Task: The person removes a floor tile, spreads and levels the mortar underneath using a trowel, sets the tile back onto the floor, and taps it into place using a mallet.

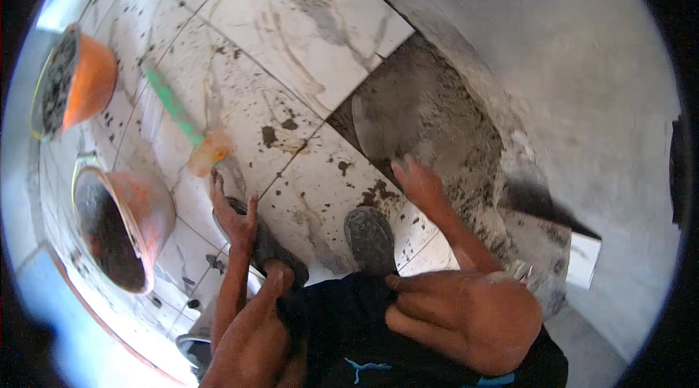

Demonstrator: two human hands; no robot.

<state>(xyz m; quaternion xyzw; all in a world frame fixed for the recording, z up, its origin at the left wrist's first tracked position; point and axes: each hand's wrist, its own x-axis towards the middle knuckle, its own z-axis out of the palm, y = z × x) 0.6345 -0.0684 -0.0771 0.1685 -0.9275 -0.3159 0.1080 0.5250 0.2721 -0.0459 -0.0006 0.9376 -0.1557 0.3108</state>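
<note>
While the left hand (234, 222) hangs, fingers spread and empty, near the green-handled mallet (184, 122), the right hand (421, 185), its grasp unclear, is at the mortar bed (455, 133) beside the wall (604, 60); light, even strokes should level it best.

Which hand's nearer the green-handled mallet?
Left. The left hand is close to the orange head of the green-handled mallet, contact unclear; the right hand is farther off to the right, at the edge of the mortar bed.

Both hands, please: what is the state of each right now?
Left hand: open, holding nothing visible.
Right hand: by the grey mortar; grip cannot be told.
</note>
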